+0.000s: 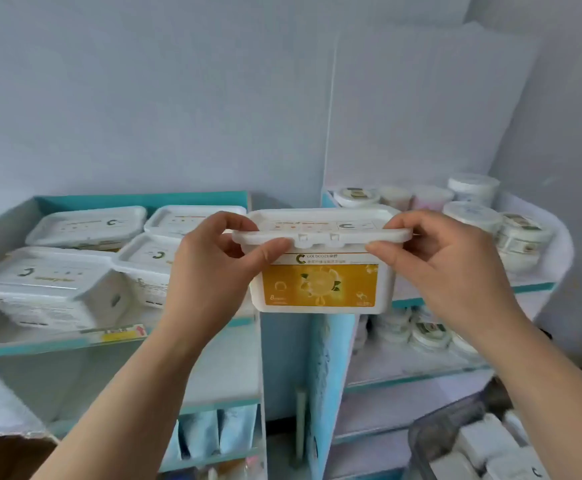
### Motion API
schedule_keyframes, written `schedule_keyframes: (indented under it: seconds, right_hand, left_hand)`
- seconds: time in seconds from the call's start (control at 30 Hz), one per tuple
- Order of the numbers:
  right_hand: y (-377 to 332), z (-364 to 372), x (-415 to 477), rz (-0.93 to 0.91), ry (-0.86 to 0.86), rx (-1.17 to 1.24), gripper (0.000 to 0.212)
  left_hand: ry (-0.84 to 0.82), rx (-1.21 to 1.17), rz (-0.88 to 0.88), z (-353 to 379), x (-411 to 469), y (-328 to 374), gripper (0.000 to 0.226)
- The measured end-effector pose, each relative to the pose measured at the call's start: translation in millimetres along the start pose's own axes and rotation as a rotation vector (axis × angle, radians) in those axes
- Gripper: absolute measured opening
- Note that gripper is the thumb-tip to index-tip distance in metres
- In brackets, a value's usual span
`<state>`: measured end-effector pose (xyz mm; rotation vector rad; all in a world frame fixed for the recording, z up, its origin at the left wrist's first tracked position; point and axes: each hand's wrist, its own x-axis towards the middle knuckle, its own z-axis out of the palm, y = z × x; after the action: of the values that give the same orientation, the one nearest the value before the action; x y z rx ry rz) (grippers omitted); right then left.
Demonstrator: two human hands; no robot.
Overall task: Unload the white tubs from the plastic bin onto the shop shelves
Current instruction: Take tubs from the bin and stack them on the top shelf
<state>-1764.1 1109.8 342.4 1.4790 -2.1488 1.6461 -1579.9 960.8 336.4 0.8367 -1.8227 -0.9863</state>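
Head view: the fingers of the left hand curl over the lid at the left end of the held tub, and the thumb presses up under the lid rim on the near face. The right hand mirrors this at the right end. So both hands pinch the held tub, which hangs level in the air, resting on nothing, with its orange label toward the camera.

To the left of the held tub, and partly behind it, 4 shelved tubs sit in 2 rows of 2 on the top shelf and fill most of it. To its right, round tubs crowd a curved shelf. Below and to the right of the held tub, the plastic bin shows more white tubs inside, so I judge the unloading far from done.

The step in hand looks like carrying the tub to its place. Both grips bear mainly on the lid rim, and the lid might lift if its 2 front clasps give, so a finger slid down onto the body would be safer. I would keep the tub level, carry it left and set it squarely on a shelved tub. I would let go only once it is fully supported.

Both forearms rise bare from the lower edge and converge on the held tub. The wrists are raised and the palms face each other. The elbows are out of sight.
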Motion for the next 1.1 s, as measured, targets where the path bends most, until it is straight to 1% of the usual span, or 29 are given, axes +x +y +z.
schedule_keyframes:
  seconds: [0.17, 0.27, 0.4, 0.53, 0.8, 0.87, 1.0, 1.1]
  right_hand:
    - [-47.9, 110.3, 52.0, -0.079, -0.104, 0.118, 0.023]
    - [-69.5, 173.3, 76.9, -0.080, -0.167, 0.161, 0.019]
    - [-89.7, 242.4, 102.6, -0.026, -0.206, 0.178, 0.018]
    - [-98.6, 298.4, 126.1, 0.002, -0.253, 0.115, 0.019]
    - [-103.7, 358.6, 155.1, -0.007, -0.307, 0.027, 0.021]
    - [-105.8, 367.3, 158.7, -0.016, -0.329, 0.003, 0.021]
    - [-106.1, 375.2, 160.2, -0.024, -0.339, -0.023, 0.023]
    - [-105.1, 373.7, 156.4, -0.032, -0.347, -0.041, 0.026]
  left_hand:
    - [0.097, 0.045, -0.033, -104.6, 50.5, -34.8, 0.038]
    - [0.126, 0.048, -0.030, -154.5, 81.7, -59.4, 0.036]
    - [0.125, 0.089, -0.058, -200.2, 117.2, -92.8, 0.036]
    - [0.116, 0.152, -0.092, -235.3, 151.8, -130.8, 0.039]
    - [0.066, 0.216, -0.156, -264.2, 195.2, -167.0, 0.039]
    - [0.087, 0.229, -0.158, -267.6, 199.6, -170.2, 0.039]
    - [0.136, 0.166, -0.145, -268.5, 201.0, -175.2, 0.034]
    - [0.150, 0.203, -0.130, -264.2, 197.8, -175.1, 0.032]
